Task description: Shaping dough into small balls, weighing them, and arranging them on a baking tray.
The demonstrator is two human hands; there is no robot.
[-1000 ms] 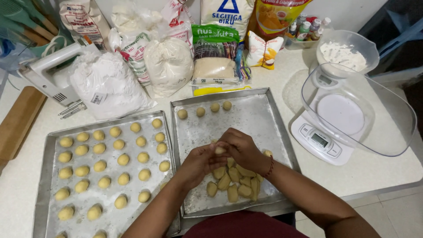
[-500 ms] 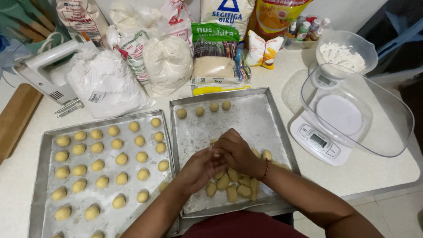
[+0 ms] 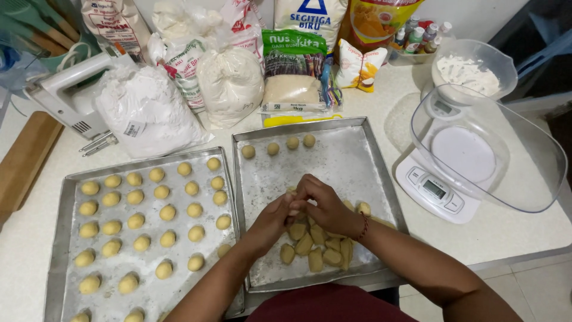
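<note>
Both hands, left hand (image 3: 271, 217) and right hand (image 3: 325, 203), stay cupped together over the right tray (image 3: 357, 161), fingers clenched around a dough piece

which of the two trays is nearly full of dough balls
The left tray: rows of round balls cover it. The right tray, under the hands, has only four balls along its far edge and a pile of pieces near the front.

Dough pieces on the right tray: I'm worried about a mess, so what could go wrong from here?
1. The right tray seems to overhang the counter edge near the person; leaning on it might tip it.
2. The unshaped dough pieces lie touching in a heap and may stick together.
3. The left hand and right hand work above them; a dropped piece could dent them.
</note>
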